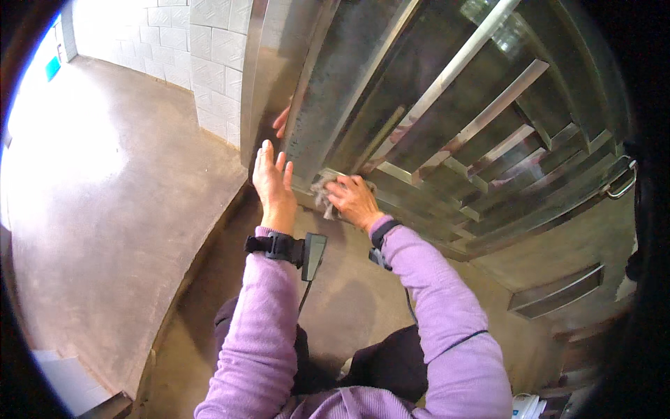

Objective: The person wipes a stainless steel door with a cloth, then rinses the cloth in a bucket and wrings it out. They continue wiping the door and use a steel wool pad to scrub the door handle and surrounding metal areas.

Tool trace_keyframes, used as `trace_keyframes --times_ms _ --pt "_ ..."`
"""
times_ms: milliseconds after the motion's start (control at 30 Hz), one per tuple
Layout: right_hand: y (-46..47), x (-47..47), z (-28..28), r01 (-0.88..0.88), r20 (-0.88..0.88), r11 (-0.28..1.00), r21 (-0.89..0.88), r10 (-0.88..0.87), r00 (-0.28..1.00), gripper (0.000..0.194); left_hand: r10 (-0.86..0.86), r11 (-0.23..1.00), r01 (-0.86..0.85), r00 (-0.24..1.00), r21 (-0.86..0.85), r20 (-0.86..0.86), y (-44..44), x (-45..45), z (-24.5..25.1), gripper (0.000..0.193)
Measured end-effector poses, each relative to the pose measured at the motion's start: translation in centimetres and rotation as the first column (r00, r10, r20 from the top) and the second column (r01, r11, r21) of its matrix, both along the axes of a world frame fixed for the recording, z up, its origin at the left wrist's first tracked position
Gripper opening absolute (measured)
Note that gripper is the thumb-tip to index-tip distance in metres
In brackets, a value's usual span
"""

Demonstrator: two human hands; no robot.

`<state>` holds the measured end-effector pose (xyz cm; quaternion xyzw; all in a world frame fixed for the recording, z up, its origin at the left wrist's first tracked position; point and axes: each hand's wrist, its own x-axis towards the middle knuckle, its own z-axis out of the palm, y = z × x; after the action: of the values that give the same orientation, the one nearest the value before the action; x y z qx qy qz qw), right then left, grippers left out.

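Note:
A polished metal door with raised bars and a grid-like pattern stands before me, and its surface mirrors my fingers. With my right hand I press a crumpled grey rag against the door's lower part, near its bottom corner. My left hand is raised beside the shiny door frame, fingers extended and a little apart, holding nothing. Whether its fingertips touch the frame, I cannot tell. Each wrist wears a black strap; a small grey device with a cable sits on the left one.
A raised floor edge runs beside my left arm, with concrete floor beyond it. White block-patterned wall meets the frame. The door's metal handle juts out at right. A white bucket stands at lower right.

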<state>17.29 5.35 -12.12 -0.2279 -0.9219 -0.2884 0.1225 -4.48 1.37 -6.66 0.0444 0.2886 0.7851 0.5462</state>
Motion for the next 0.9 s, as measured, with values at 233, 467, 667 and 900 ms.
trace_keyframes --times_ms 233,467,667,900 --pt "-3.5 6.7 21.5 0.027 -0.192 0.924 0.381 0.05 0.98 0.024 -0.067 0.995 0.07 0.997 -0.064 0.042 1.0 0.1 -2.5 0.062" --pt "-3.3 11.2 44.1 0.254 -0.36 0.563 0.786 0.083 0.929 0.032 -0.42 0.402 0.91 0.282 0.102 -0.863 -7.8 10.7 5.9 0.022" --pt "-2.8 10.7 43.0 0.317 -0.448 0.617 0.72 0.065 0.892 0.04 -0.489 -0.759 0.56 -0.152 0.333 -0.859 -35.5 26.0 3.9 0.037" --pt "-2.7 10.1 43.2 0.327 -0.49 0.643 0.693 0.088 0.867 0.037 -0.422 -0.781 0.582 -0.221 0.227 -0.879 -45.3 28.8 -0.8 0.033"
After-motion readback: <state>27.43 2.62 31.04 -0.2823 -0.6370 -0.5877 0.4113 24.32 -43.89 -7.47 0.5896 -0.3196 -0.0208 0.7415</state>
